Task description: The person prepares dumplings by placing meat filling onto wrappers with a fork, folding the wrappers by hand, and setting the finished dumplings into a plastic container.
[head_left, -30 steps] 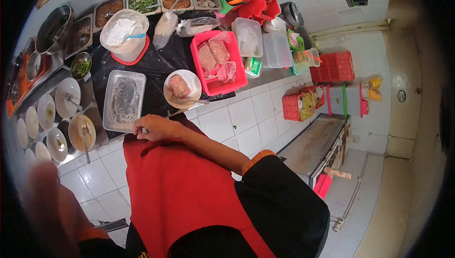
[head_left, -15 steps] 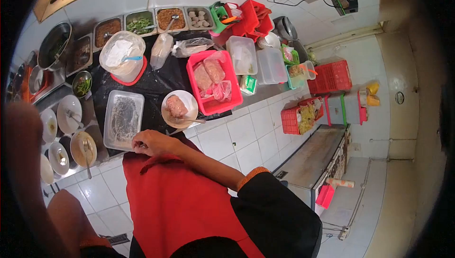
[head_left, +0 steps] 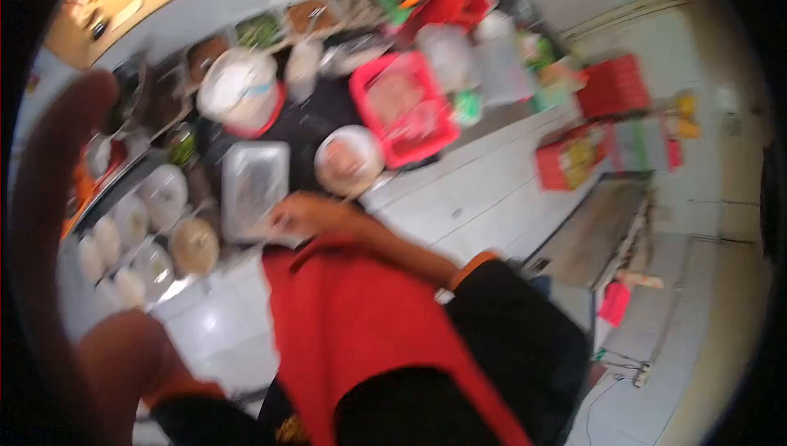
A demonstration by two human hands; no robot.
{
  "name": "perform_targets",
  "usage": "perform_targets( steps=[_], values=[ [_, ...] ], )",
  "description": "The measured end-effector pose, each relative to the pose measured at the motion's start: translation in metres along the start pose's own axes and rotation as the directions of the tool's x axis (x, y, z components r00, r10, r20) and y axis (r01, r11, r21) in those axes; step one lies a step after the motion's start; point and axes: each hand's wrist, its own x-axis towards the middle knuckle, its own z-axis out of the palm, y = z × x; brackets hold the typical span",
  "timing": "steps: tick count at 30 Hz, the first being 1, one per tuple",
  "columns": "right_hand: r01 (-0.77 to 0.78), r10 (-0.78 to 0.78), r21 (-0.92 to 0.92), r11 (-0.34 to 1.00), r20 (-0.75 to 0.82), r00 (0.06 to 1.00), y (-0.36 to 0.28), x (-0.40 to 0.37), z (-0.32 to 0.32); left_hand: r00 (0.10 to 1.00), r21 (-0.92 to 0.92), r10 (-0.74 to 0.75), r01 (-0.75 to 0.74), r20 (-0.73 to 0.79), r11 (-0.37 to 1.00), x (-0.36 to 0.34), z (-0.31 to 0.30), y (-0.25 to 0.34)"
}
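Head view: left of centre, the tray [head_left: 259,147] lies on the surface [head_left: 299,128]; it looks light, semi-stiff, likely slippery with powder, best held by opposite rims; right hand [head_left: 310,215] curls at its corner, grip unclear; left hand [head_left: 43,233], far left, grip unseen.

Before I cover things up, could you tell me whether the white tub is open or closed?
Open: the white tub shows pale contents, with no lid across it.
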Motion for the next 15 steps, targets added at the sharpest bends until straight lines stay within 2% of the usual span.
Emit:
perform_targets(
  steps=[1,3,5,6,7,10,12,15],
  values=[
    [0.032,-0.030,0.071,0.997,-0.029,0.999,-0.024,-0.006,0.022,1.000,-0.040,-0.011,0.010,-0.020,0.999,0.007,0.000,0.002],
    [-0.233,0.233,0.016,0.972,-0.046,0.971,-0.054,-0.010,-0.027,0.997,-0.099,-0.059,0.053,-0.057,0.994,0.008,0.003,0.005],
    [-0.090,0.099,0.066,0.994,-0.139,0.985,-0.017,-0.016,-0.014,0.991,-0.166,-0.106,0.091,-0.087,0.982,0.001,0.008,0.014],
    [-0.237,0.233,0.078,0.968,0.056,0.971,-0.028,-0.016,-0.030,0.987,-0.197,-0.128,0.108,-0.095,0.974,-0.004,0.010,0.020],
    [-0.289,0.282,0.078,0.954,0.089,0.955,-0.056,-0.030,-0.050,0.985,-0.231,-0.143,0.116,-0.101,0.966,-0.007,0.013,0.028],
    [-0.418,0.436,0.150,0.896,-0.113,0.893,-0.146,-0.091,-0.125,0.980,-0.316,-0.173,0.135,-0.094,0.939,-0.016,0.032,0.052],
    [-0.444,0.535,0.310,0.841,-0.346,0.771,-0.191,-0.132,-0.162,0.984,-0.376,-0.143,0.094,-0.105,0.922,0.004,0.040,0.074],
    [-0.328,0.607,0.520,0.788,-0.574,0.550,-0.219,-0.165,-0.188,0.993,-0.462,-0.089,0.044,-0.075,0.886,0.030,0.074,0.103]
  ],
)
